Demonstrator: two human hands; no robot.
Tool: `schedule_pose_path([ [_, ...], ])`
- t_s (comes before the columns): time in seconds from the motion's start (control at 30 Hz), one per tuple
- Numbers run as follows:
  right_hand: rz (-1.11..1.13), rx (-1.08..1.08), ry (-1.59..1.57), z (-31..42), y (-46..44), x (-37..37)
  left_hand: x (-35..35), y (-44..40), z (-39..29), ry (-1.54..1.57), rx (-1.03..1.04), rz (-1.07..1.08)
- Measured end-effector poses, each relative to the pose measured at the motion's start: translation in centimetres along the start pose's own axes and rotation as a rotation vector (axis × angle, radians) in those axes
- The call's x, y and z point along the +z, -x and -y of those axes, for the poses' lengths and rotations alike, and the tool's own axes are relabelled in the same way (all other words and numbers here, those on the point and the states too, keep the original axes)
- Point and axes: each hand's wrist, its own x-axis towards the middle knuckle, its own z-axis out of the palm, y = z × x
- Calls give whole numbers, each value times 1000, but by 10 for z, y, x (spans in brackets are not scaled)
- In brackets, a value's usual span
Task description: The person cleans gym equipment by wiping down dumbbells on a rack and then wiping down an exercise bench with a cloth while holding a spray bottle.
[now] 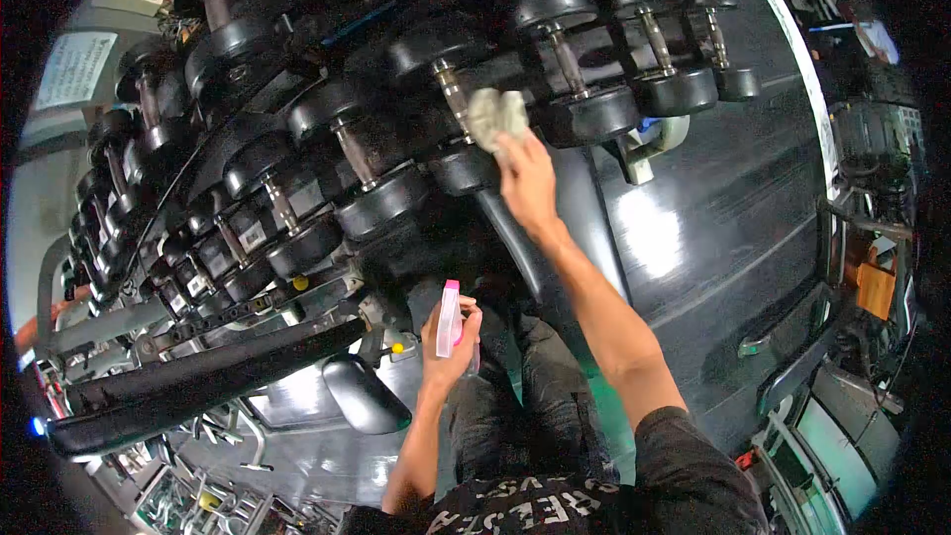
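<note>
My right hand (527, 176) reaches out to the rack and grips a pale, crumpled cloth (495, 117). The cloth lies against the right side of a black dumbbell (439, 48), over part of its metal handle and near its lower head. Close to my body, my left hand (451, 342) is wrapped round a spray bottle with a white and pink trigger head (449, 320). Most of the bottle's body is hidden by my fingers. Another dumbbell (570, 64) stands just right of the cloth, and one more (355, 154) to its left.
Several more dumbbells (282, 206) fill the two-tier rack, curving off to the left. A padded black bench (208, 386) lies at lower left, with yellow knobs (397, 348) nearby. A pale curved rack foot (639, 166) stands on the dark floor (713, 228).
</note>
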Motion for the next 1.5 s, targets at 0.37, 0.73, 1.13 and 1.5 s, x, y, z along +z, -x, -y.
schedule_pose_path([
  [0.37, 429, -595, 242, 1, 35, 64, 24, -9, -18, 60, -19, 2],
  [0.73, 3, 572, -275, -100, 95, -5, 37, -14, -20, 59, -13, 130],
  [1.13, -242, 1114, -1292, -114, 180, 44, 61, -54, 31, -51, 62, 303],
  [1.5, -586, 1378, -1645, -67, 63, 135, 12, -80, 78, -112, 152, 413],
])
